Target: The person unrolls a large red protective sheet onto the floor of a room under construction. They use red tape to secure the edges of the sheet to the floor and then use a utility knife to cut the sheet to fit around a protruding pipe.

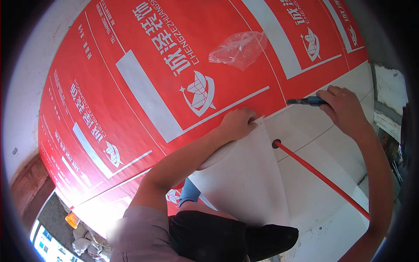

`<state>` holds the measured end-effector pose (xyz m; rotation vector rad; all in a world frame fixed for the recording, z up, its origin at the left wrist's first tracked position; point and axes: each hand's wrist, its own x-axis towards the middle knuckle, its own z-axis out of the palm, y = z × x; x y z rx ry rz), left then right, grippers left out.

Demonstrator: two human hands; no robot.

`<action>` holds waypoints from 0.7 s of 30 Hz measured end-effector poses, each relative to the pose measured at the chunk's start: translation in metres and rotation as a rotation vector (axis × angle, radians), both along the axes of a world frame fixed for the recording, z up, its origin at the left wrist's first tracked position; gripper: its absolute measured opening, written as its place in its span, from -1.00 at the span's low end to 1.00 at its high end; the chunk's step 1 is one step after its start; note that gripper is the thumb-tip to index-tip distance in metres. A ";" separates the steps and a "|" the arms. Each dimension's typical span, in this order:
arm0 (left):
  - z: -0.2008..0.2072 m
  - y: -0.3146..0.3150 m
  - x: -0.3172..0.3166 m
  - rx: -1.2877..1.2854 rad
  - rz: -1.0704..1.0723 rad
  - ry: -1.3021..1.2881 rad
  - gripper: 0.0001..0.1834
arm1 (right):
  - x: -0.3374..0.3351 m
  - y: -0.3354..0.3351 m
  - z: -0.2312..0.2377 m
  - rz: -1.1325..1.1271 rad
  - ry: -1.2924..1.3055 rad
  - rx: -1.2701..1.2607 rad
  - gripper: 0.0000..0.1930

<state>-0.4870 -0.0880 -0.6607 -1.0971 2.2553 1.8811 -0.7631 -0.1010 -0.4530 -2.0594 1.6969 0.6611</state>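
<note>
I am working over a red covering sheet (235,94) with white print, which is spread over the floor (301,142) and takes most of the far and left side. In my right hand (342,109) I grip a blue and dark utility knife (312,101); the fingers are closed around its handle. The knife points to the left, and its tip is at the near right edge of the red sheet, beside a thin white line; I cannot tell if it touches.

My left hand (238,123) is to the left of the knife, with bent fingers, at the far corner of a white sheet (248,183). I cannot tell whether it pinches this corner or only presses it. The white sheet is partly rolled and lies nearer to me, below my left forearm.

To the right of it, a red pole (323,174) runs from a round dark hole (276,143) toward the near right. A clear plastic bag (240,49) lies crumpled on the red sheet, farther than both hands.
</note>
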 end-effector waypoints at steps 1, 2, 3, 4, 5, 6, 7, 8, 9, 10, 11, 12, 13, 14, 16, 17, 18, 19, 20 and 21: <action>0.000 0.000 -0.001 -0.026 0.014 -0.008 -0.79 | 0.003 0.000 -0.001 -0.126 -0.026 0.037 -0.76; 0.003 0.002 -0.001 -0.046 0.027 -0.017 -0.78 | 0.004 0.002 -0.003 -0.254 -0.052 0.079 -0.75; 0.005 0.001 -0.002 -0.011 0.024 -0.045 -0.77 | 0.005 0.006 -0.007 -0.293 -0.096 0.080 -0.76; 0.006 -0.001 -0.003 0.023 0.022 -0.074 -0.77 | 0.004 0.010 -0.013 -0.331 -0.140 0.081 -0.77; 0.008 -0.003 -0.005 0.055 0.020 -0.099 -0.76 | 0.003 0.013 -0.017 -0.370 -0.181 0.077 -0.77; 0.007 -0.001 -0.006 0.055 0.023 -0.089 -0.77 | 0.002 0.017 -0.021 -0.354 -0.201 0.099 -0.78; 0.007 0.000 -0.007 0.054 0.025 -0.080 -0.78 | 0.000 0.021 -0.026 -0.337 -0.221 0.121 -0.79; 0.005 0.000 -0.006 0.049 0.032 -0.075 -0.78 | 0.002 0.019 -0.027 -0.316 -0.247 0.139 -0.80; 0.002 0.001 -0.004 0.014 0.041 -0.047 -0.80 | 0.006 0.016 -0.027 -0.374 -0.220 0.200 -0.81; -0.002 0.002 -0.002 -0.020 0.049 -0.018 -0.82 | 0.012 0.010 -0.028 -0.432 -0.193 0.261 -0.82; -0.004 0.002 -0.002 -0.054 0.057 0.014 -0.84 | 0.016 0.005 -0.027 -0.491 -0.161 0.322 -0.83; -0.006 0.002 -0.001 -0.039 0.037 0.025 -0.85 | 0.017 0.003 -0.029 -0.483 -0.143 0.301 -0.86; -0.008 0.001 -0.001 -0.024 0.018 0.035 -0.86 | 0.018 0.003 -0.033 -0.475 -0.126 0.281 -0.87; -0.010 0.001 -0.002 -0.005 -0.005 0.049 -0.86 | 0.018 0.003 -0.036 -0.470 -0.104 0.263 -0.89; -0.013 0.003 -0.002 0.038 0.016 0.055 -0.87 | 0.021 0.002 -0.043 -0.340 -0.030 0.230 -0.89; -0.013 0.003 -0.002 0.060 0.025 0.058 -0.87 | 0.022 0.001 -0.046 -0.276 0.006 0.214 -0.87; -0.013 0.003 -0.002 0.063 0.024 0.047 -0.87 | 0.025 -0.001 -0.049 -0.218 0.015 0.214 -0.86; -0.013 0.002 -0.001 0.066 0.023 0.036 -0.88 | 0.029 -0.004 -0.052 -0.160 0.024 0.215 -0.84; -0.011 0.001 -0.001 0.070 0.020 0.028 -0.88 | 0.032 -0.008 -0.055 -0.104 0.036 0.216 -0.83; -0.010 0.001 -0.002 0.070 0.014 0.025 -0.88 | 0.035 -0.011 -0.058 -0.066 0.045 0.218 -0.82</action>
